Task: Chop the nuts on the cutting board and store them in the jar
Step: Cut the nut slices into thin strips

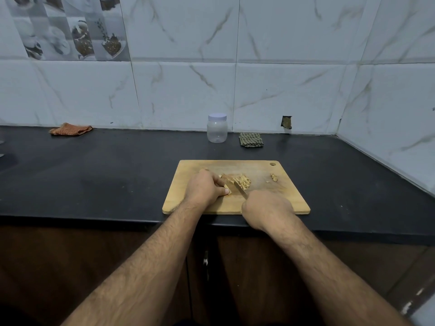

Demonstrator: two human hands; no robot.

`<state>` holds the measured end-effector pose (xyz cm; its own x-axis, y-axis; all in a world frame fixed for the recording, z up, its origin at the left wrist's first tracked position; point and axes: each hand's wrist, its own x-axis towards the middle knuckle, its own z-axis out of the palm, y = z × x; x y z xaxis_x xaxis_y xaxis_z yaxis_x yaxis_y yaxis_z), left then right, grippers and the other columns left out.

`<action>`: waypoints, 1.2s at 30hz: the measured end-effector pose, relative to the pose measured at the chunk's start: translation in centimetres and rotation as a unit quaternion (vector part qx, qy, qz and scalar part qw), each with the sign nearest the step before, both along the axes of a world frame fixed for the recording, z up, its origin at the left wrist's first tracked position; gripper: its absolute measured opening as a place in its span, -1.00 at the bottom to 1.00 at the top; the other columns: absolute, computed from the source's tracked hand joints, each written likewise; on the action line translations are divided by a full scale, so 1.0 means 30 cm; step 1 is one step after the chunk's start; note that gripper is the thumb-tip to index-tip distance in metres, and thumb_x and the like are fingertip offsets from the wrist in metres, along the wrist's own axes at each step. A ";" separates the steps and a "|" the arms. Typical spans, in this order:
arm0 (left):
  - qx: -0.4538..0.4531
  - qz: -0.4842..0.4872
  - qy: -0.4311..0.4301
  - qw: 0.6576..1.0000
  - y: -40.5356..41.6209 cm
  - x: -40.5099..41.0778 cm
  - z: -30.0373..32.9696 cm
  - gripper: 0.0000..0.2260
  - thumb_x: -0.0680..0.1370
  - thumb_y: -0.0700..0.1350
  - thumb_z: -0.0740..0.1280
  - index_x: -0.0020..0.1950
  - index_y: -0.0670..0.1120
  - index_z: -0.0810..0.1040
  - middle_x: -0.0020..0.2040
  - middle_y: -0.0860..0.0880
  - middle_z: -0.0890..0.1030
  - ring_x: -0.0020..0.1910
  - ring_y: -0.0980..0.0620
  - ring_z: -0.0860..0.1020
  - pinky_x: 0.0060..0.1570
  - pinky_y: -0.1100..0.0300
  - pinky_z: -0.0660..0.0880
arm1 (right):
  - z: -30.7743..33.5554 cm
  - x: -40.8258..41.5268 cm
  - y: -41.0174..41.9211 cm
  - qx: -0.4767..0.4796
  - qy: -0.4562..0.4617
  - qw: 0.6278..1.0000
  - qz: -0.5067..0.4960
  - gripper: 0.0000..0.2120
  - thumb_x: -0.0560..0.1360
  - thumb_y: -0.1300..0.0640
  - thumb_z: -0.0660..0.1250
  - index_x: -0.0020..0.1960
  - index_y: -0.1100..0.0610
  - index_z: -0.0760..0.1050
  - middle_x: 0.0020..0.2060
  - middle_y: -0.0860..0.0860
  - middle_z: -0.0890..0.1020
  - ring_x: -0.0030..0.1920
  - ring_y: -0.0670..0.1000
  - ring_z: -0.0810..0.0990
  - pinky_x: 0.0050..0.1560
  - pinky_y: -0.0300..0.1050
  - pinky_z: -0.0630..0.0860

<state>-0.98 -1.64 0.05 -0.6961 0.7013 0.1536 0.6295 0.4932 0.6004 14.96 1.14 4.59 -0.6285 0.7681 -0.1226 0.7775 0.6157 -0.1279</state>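
A wooden cutting board [289,196] lies on the black counter near its front edge. My left hand [204,188] rests on the board with curled fingers, holding nuts in place by its fingertips. My right hand [267,209] grips the handle of a knife [236,187], whose blade slants across the board beside the left fingers. A pile of chopped nuts [243,180] lies just right of the blade. A few whole nuts [273,177] sit near the board's right side. A clear plastic jar [217,128] with a white lid stands closed by the back wall.
A folded green checked cloth [251,140] lies right of the jar. An orange cloth [70,129] sits at the back left. The tiled wall closes the back and right corner. Dark cabinet doors are below the counter [94,175].
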 end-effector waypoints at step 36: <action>-0.034 -0.029 0.001 0.999 0.006 -0.015 0.006 -0.78 0.49 0.02 0.47 0.12 0.03 0.70 0.14 0.08 0.65 0.12 0.10 0.56 -0.06 0.26 0.40 | -0.025 0.013 -0.050 -0.034 -0.009 0.999 0.006 -0.76 0.55 0.16 0.26 0.21 0.08 0.51 0.04 0.01 0.59 0.00 0.07 0.55 -0.11 -0.02 0.46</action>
<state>-1.44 -1.47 0.21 -0.6541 0.7490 0.1057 0.6594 0.4961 0.5649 15.36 -0.36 3.85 -0.6345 0.7503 -0.1856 0.7729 0.6148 -0.1569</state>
